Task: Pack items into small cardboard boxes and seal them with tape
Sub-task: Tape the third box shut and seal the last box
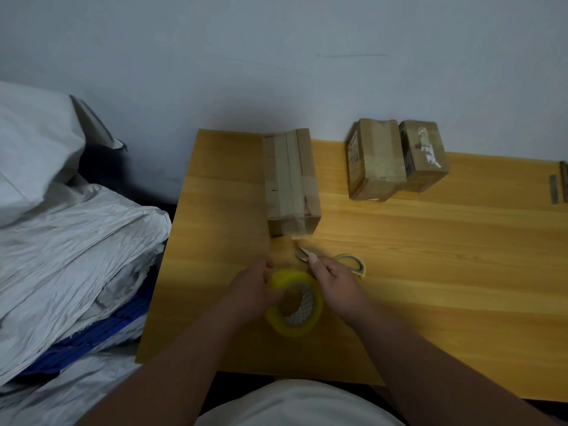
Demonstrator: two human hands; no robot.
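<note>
A taped cardboard box [291, 182] stands lengthwise in the middle of the wooden table [430, 256]. A clear strip of tape runs from its near end down to a yellow tape roll [295, 302]. My left hand [255, 290] grips the roll just in front of the box. My right hand [330, 279] holds scissors [344, 261] with grey and yellow handles, and their blades sit at the tape strip near the box's front edge.
Two more taped boxes [376, 158] [424, 155] stand side by side at the back right of the table, near the wall. Piled grey-white sacks [67, 241] over something blue lie left of the table. Metal strips [558, 187] rest at the far right edge.
</note>
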